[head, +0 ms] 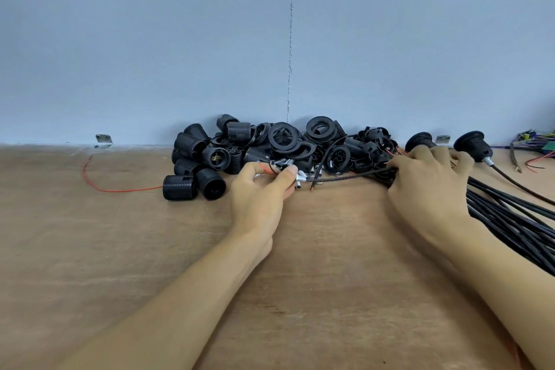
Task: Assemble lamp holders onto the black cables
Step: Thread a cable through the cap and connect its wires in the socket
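Crowding behind: lamp holders (270, 144); left fingers (286, 175) pinch metal tubes (282, 163), right fingers (420, 156) grip cables (510, 213).

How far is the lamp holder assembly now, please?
Done: two lamp holders already sit on cables at the right. In hand: the left hand pinches small silver parts, the right hand grips the cable bundle. Left: the pile of loose holder parts by the wall and most of that bundle.

Pale blue wall (150, 39), vertical seam (290, 39); brown wooden tabletop (90, 249).
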